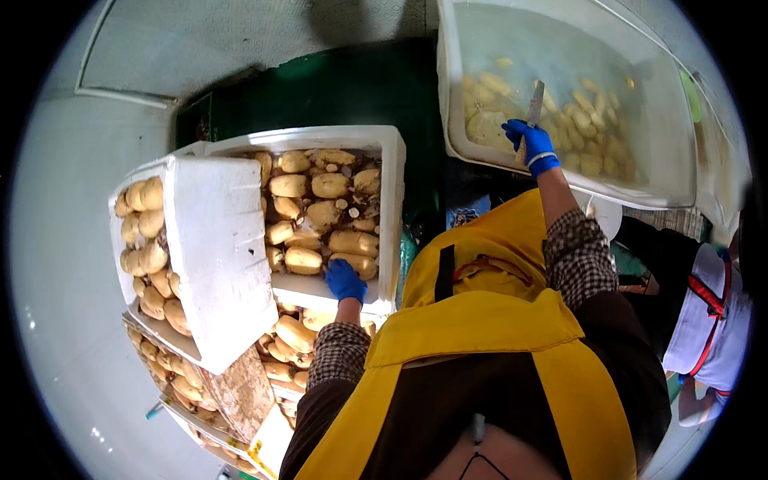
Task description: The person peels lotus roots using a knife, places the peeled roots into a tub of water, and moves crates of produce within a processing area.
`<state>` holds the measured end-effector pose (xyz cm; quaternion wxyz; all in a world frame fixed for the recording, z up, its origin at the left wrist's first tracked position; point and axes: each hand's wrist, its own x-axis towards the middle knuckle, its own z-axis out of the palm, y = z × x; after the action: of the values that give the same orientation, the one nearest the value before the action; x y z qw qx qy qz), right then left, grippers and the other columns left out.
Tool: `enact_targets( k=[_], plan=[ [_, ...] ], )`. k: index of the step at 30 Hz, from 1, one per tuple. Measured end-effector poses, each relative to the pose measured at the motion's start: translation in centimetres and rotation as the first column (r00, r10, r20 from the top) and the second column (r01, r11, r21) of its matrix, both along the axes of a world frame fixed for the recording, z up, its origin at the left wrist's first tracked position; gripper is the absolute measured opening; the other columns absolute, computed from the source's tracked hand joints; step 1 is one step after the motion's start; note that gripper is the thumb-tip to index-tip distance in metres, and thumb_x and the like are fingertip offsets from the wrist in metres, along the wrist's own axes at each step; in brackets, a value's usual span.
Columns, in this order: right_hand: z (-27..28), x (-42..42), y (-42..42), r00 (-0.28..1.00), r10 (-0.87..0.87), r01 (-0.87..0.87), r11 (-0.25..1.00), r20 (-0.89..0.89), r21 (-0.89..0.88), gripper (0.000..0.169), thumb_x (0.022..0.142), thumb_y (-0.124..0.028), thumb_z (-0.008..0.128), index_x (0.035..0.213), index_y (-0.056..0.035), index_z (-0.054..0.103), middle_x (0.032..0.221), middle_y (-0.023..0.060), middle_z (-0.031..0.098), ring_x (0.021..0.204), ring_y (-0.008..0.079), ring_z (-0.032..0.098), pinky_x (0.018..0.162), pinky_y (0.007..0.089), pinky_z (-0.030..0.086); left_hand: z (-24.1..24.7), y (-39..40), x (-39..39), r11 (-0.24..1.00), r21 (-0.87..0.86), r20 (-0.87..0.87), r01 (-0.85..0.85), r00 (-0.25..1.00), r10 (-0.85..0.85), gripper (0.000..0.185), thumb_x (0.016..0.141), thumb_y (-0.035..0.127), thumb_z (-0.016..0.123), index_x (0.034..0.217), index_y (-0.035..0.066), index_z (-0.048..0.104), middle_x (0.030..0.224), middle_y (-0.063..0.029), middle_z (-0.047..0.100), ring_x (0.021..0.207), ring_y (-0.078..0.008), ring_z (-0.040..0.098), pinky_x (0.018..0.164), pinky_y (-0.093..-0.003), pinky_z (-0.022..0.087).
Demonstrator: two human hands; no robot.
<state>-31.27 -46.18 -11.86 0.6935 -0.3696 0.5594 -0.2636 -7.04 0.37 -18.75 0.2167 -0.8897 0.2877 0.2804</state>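
My left hand (346, 280), in a blue glove, rests on a lotus root segment (357, 264) at the near edge of a white foam box (393, 210). Whether its fingers grip the root is hidden by the back of the hand. Several more tan root segments lie in that box among dark debris and small cut pieces. My right hand (530, 143), also blue-gloved, is closed around the handle of a knife (536, 103), its blade pointing away from me. It is above the near rim of a large white tub (447, 120), where pale peeled roots (581, 120) lie in cloudy water.
A second foam box (222, 240) with roots stands tilted at the left. More boxes of roots (294, 336) are stacked below. Dark green surface (324, 90) lies behind the boxes. At the right edge is another person (702, 312) in a light top with red straps.
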Motion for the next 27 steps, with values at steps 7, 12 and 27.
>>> enact_targets(
  k=[7, 12, 27],
  plan=[
    [5.1, 5.4, 9.3, 0.956, 0.166, -0.104, 0.963, 0.243, -0.25, 0.017, 0.083, -0.007, 0.056, 0.098, -0.0019, 0.063, 0.094, 0.008, 0.066, 0.079, 0.0161, 0.062, 0.067, 0.0253, 0.049, -2.8, -1.1, 0.4, 0.833, -0.163, -0.185, 0.529, 0.813, -0.553, 0.054, 0.076, 0.022, 0.063, 0.126, 0.012, 0.045, 0.129, -0.0133, 0.043, 0.124, -0.0326, 0.037, 0.103, -0.0507, 0.026],
    [6.1, 7.9, 13.9, 0.916, 0.343, -0.264, 0.906, 0.208, -0.331, 0.017, 0.083, -0.009, 0.061, 0.098, -0.0016, 0.062, 0.094, 0.0089, 0.065, 0.083, 0.0173, 0.061, 0.073, 0.0267, 0.05, -2.9, -2.7, 0.4, 0.797, -0.138, -0.152, 0.588, 0.783, -0.604, 0.029, 0.079, 0.018, 0.056, 0.108, 0.018, 0.058, 0.114, -0.0071, 0.054, 0.108, -0.0253, 0.05, 0.09, -0.0454, 0.036],
    [5.5, 7.7, 17.2, 0.922, 0.313, -0.293, 0.949, 0.23, -0.116, 0.013, 0.082, -0.004, 0.06, 0.095, -0.0014, 0.061, 0.088, 0.0088, 0.063, 0.076, 0.0154, 0.06, 0.066, 0.0241, 0.049, 1.9, -2.1, 3.4, 0.747, -0.325, -0.204, 0.58, 0.728, -0.655, 0.038, 0.062, 0.015, 0.067, 0.1, 0.014, 0.059, 0.097, -0.0105, 0.06, 0.096, -0.0287, 0.056, 0.081, -0.0443, 0.043]
  ],
)
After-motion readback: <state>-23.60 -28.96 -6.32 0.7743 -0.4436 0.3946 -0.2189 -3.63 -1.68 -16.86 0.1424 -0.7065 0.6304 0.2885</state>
